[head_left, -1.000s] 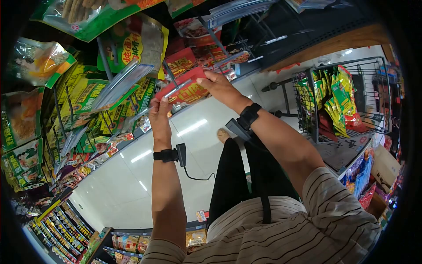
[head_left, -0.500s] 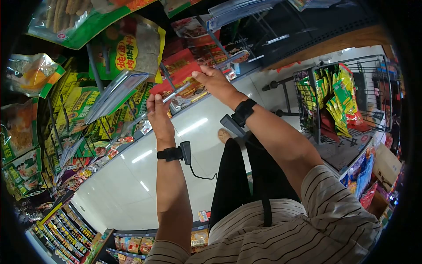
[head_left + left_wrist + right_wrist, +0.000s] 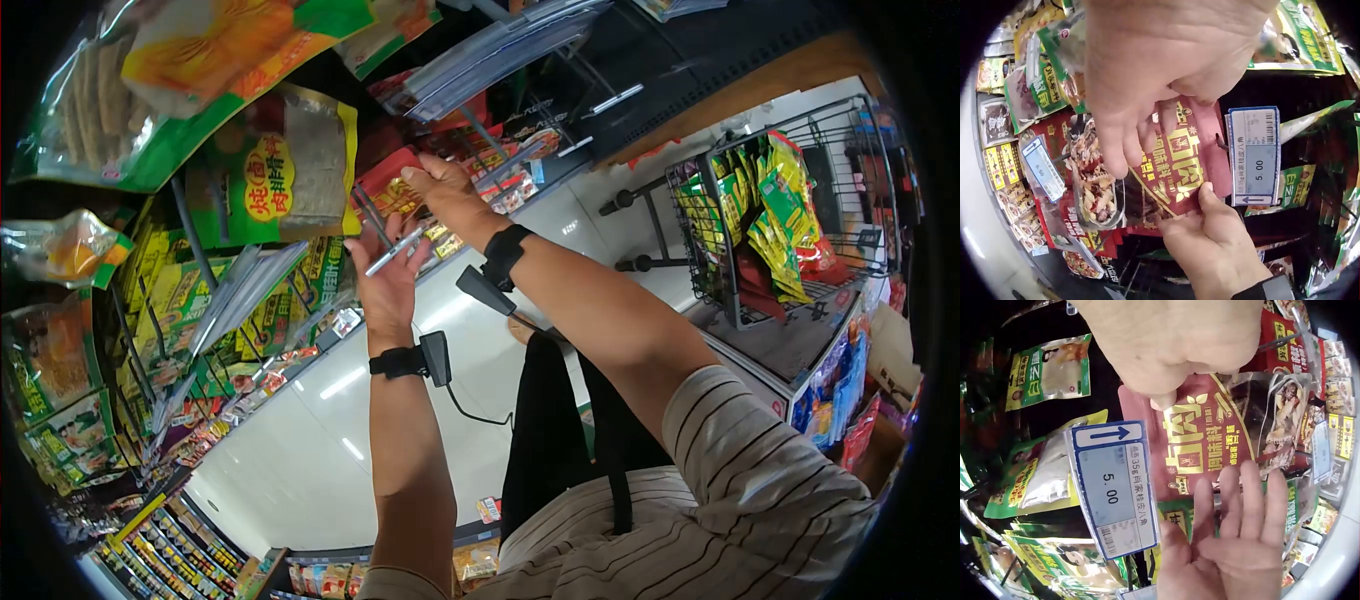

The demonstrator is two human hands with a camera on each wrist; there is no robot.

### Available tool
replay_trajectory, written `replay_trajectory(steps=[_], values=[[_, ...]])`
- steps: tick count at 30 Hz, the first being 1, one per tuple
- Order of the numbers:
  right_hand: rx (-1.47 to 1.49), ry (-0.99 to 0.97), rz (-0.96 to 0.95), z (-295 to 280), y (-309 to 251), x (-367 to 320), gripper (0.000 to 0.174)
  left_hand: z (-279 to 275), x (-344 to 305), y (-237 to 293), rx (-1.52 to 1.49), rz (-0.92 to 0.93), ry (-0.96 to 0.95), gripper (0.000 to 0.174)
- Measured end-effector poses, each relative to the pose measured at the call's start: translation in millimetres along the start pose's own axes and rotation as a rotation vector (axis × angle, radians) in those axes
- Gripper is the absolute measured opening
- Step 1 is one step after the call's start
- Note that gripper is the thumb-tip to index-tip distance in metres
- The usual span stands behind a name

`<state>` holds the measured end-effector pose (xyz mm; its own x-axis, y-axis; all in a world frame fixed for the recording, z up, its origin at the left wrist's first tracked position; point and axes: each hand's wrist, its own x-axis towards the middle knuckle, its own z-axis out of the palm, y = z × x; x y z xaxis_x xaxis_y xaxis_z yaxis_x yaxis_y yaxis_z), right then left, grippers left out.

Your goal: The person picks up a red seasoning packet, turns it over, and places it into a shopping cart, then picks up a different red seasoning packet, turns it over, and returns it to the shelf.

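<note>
A red seasoning packet with yellow lettering [image 3: 388,178] [image 3: 1180,165] [image 3: 1200,434] hangs at the rack. My right hand [image 3: 455,205] [image 3: 1217,240] [image 3: 1175,344] pinches its edge, thumb on the front face in the left wrist view. With palm turned up and fingers extended, my left hand [image 3: 388,292] [image 3: 1160,62] [image 3: 1238,540] lies at the packet's other side, its fingertips over or against the front; firm contact cannot be told. A price tag reading 5.00 [image 3: 1256,156] [image 3: 1113,487] stands beside the packet, and a metal hook end [image 3: 395,250] crosses in front of the left hand.
Green and yellow packets [image 3: 270,175] crowd the rack at left, with metal hooks and plastic tag holders [image 3: 500,55] jutting out. At right stands a wire cart [image 3: 735,240] holding several green and yellow packets [image 3: 785,215]. Pale floor tiles [image 3: 300,450] lie below.
The left hand has let go of the packet's lower corner and turned palm up with its fingers spread. The right hand has shifted left and down in the head view, still on the packet.
</note>
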<state>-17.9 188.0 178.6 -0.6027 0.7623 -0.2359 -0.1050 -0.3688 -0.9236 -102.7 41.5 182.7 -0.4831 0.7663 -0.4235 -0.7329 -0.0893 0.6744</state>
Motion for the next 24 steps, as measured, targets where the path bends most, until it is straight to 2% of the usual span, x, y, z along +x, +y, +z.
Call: replay_trajectory(steps=[3,5,6,9,10,13,14,18,21,22,24], values=[[-0.042,0.121,0.02,10,-7,6,0.047,0,15,-5,-0.1,0.014,-0.079,0.064],[-0.076,0.161,0.055,13,-4,16,0.052,-3,25,-6,-0.1,0.023,-0.119,0.064],[-0.027,0.231,0.029,19,1,19,0.04,0,28,-5,-0.091,0.017,-0.116,0.066],[-0.116,0.201,-0.13,18,13,37,0.026,7,37,-1,-0.08,0.024,-0.099,0.063],[-0.175,0.269,-0.233,23,19,45,0.02,9,40,0,-0.059,0.039,-0.097,0.063],[-0.077,0.257,-0.194,20,28,56,0.02,14,49,3,-0.029,0.056,-0.102,0.064],[-0.076,0.276,-0.234,21,30,60,0.035,14,49,4,-0.025,0.056,-0.103,0.064],[-0.37,0.251,-0.197,10,13,42,0.036,2,42,-1,-0.065,0.05,-0.138,0.065],[-0.401,0.233,-0.154,1,19,28,0.036,-7,27,-6,-0.144,-0.002,-0.176,0.064],[-0.333,0.272,-0.326,1,27,26,0.035,-5,20,-6,-0.112,-0.002,-0.148,0.064],[-0.321,0.185,-0.217,-8,29,4,0.033,-10,8,-1,-0.053,-0.033,-0.116,0.066]])
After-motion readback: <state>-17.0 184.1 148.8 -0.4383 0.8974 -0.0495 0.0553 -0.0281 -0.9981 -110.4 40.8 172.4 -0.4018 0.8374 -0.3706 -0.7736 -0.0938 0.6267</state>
